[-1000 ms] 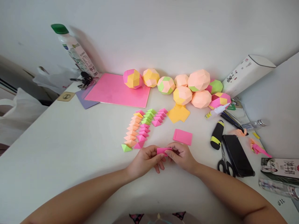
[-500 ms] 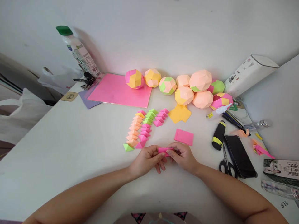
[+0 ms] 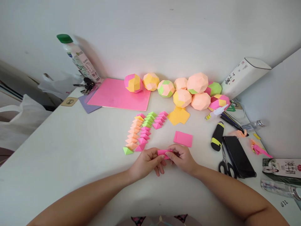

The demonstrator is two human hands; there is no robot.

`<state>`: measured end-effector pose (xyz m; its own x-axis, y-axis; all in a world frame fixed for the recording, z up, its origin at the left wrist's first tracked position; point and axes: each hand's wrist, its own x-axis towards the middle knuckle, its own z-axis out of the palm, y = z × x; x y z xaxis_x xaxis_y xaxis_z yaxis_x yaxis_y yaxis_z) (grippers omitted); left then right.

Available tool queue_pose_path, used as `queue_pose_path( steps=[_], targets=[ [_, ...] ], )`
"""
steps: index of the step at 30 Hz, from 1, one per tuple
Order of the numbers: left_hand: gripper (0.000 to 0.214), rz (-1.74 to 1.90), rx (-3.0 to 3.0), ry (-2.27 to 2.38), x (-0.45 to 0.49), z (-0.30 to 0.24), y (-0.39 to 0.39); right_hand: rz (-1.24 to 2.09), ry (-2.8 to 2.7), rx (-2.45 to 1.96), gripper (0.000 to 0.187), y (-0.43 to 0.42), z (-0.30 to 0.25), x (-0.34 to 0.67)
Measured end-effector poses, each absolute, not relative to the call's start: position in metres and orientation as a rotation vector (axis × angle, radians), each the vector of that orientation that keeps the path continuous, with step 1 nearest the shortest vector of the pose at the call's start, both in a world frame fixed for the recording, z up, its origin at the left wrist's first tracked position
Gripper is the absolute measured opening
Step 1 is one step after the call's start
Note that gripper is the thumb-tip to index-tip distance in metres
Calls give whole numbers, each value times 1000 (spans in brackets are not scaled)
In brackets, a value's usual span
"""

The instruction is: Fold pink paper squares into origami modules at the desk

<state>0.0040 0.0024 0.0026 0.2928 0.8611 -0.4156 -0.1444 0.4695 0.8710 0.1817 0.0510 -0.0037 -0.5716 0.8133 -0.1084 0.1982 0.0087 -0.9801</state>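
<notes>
A folded pink paper piece (image 3: 164, 152) is pinched between my two hands above the white table. My left hand (image 3: 150, 160) grips its left end with thumb and fingers. At the other end, my right hand (image 3: 182, 158) presses its thumb on the paper. Just beyond lies a small stack of pink paper (image 3: 183, 139), with orange paper sheets (image 3: 178, 115) behind it. To the left, folded paper units stand in rows: peach ones (image 3: 134, 130), pink ones (image 3: 144, 135) and green ones (image 3: 149, 119).
Several faceted paper balls (image 3: 182, 98) line the wall beside a pink sheet (image 3: 117, 94). On the right lie scissors (image 3: 227, 166), a black phone (image 3: 239, 157), a black-and-yellow cutter (image 3: 217, 136) and a glue pen (image 3: 216, 112). A green-capped bottle (image 3: 80, 58) stands at back left.
The whole view has shifted slightly as the head moved. Both hands keep the same pinch on the pink paper, with little visible difference in its fold.
</notes>
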Motion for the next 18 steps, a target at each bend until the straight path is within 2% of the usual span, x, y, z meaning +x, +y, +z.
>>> queue_pose_path(
  steps=[18],
  targets=[
    [39, 758, 836, 1046, 3, 0, 3, 1636, -1742, -1041, 29, 51, -3, 182]
  ],
)
